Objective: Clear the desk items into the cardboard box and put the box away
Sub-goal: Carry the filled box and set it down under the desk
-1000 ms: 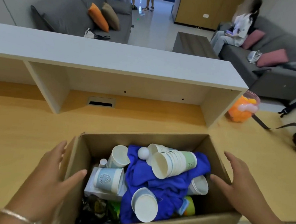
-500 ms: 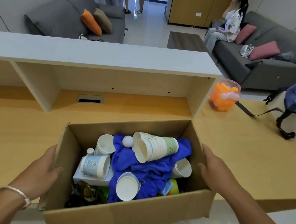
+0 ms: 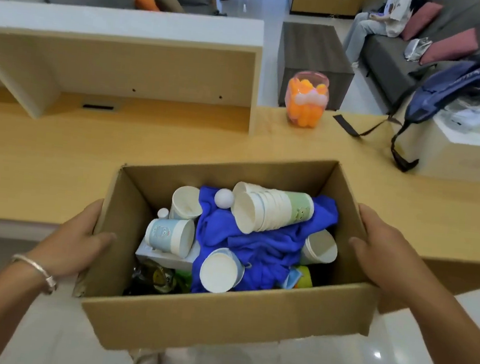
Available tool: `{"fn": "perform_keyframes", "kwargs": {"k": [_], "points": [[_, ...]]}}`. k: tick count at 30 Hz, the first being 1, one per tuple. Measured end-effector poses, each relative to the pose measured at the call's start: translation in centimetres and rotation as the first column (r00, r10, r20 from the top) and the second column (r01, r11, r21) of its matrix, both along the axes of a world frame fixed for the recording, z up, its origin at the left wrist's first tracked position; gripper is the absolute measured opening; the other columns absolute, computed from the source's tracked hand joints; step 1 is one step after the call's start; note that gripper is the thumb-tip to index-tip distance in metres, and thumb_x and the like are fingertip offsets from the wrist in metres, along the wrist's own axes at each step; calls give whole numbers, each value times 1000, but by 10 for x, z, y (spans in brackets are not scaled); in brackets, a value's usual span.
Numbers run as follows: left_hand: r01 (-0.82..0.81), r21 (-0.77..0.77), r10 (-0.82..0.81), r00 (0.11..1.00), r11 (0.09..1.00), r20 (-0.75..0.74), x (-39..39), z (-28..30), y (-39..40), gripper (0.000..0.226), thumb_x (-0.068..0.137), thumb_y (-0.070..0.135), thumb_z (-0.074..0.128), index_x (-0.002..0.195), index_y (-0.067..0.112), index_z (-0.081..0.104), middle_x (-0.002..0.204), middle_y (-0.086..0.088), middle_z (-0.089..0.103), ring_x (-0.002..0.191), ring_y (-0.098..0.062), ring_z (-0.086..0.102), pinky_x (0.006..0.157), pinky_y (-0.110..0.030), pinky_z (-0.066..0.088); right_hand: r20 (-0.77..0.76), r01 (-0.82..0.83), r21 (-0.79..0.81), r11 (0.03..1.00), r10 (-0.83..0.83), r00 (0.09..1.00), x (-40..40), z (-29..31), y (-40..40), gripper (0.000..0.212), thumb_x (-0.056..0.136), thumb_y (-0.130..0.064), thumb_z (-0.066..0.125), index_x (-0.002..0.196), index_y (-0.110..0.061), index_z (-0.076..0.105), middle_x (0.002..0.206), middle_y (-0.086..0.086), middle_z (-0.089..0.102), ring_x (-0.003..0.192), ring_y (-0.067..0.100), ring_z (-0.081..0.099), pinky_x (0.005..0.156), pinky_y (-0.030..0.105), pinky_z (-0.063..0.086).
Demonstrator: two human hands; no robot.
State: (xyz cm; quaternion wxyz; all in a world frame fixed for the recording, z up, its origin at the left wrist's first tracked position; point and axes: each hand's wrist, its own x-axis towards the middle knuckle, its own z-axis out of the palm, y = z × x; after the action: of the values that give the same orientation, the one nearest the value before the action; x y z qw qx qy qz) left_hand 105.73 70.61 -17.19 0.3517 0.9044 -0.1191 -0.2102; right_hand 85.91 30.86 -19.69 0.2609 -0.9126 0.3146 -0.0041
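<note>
An open cardboard box (image 3: 219, 320) hangs in front of me, its near half out past the desk's front edge over the floor. My left hand (image 3: 77, 242) grips its left wall with the thumb hooked over the rim. Against the right wall lies my right hand (image 3: 379, 248), its thumb over the rim too. Inside lie a blue cloth (image 3: 262, 242), a stack of paper cups (image 3: 271, 208), several single paper cups, a white ball (image 3: 224, 198) and a small white carton (image 3: 164, 258).
On the wooden desk (image 3: 58, 164) stand a raised shelf unit (image 3: 122, 50), a clear jar of orange balls (image 3: 306, 101) and a white box (image 3: 459, 144) with a blue backpack (image 3: 447, 87) on it. Beyond are grey sofas, a dark coffee table and a seated person.
Both hands closed onto the box's side walls, and the box came off the desk toward me, past the desk's front edge. The view swung right.
</note>
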Motion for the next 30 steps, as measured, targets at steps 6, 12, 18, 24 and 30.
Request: {"fn": "perform_keyframes", "kwargs": {"k": [6, 12, 18, 24, 30], "points": [[-43, -71, 41, 999, 997, -23, -112, -13, -68, 50, 87, 0, 56, 104, 46, 48, 102, 8, 63, 93, -15, 61, 79, -41, 51, -1, -13, 19, 1000, 13, 1000, -106, 7, -59, 52, 90, -13, 54, 137, -28, 38, 117, 10, 62, 97, 32, 58, 76, 41, 48], [-27, -111, 16, 996, 993, -93, -176, -36, -89, 49, 91, 3, 53, 122, 41, 46, 105, 12, 61, 93, -10, 61, 74, -35, 52, -22, 67, 88, 994, -66, 998, -178, 3, -70, 60, 89, -11, 54, 137, -41, 36, 111, 1, 63, 93, 30, 58, 74, 41, 47], [10, -102, -20, 995, 995, -97, -198, -69, -95, 56, 94, 8, 51, 112, 59, 37, 103, 24, 59, 89, 3, 58, 72, -27, 48, -30, 175, 146, 974, -173, 985, -224, -36, -57, 59, 91, -6, 54, 140, -33, 36, 105, -4, 57, 85, 22, 54, 71, 37, 43], [-53, 1, 53, 993, 999, -109, -200, -133, -102, 26, 96, 14, 51, 117, 28, 49, 96, 11, 60, 86, -7, 57, 62, -22, 41, -90, 289, 224, 931, -276, 957, -242, -112, -49, 54, 90, -7, 53, 136, -29, 38, 111, -2, 57, 92, 25, 56, 77, 40, 45], [-107, 105, 127, 971, 989, -204, -189, -229, -109, 29, 95, 14, 51, 123, 21, 51, 106, -1, 62, 91, -19, 57, 69, -31, 43, -152, 329, 277, 903, -297, 943, -233, -205, -44, 53, 91, -5, 53, 138, -24, 38, 108, -2, 56, 87, 22, 54, 76, 36, 43]]}}
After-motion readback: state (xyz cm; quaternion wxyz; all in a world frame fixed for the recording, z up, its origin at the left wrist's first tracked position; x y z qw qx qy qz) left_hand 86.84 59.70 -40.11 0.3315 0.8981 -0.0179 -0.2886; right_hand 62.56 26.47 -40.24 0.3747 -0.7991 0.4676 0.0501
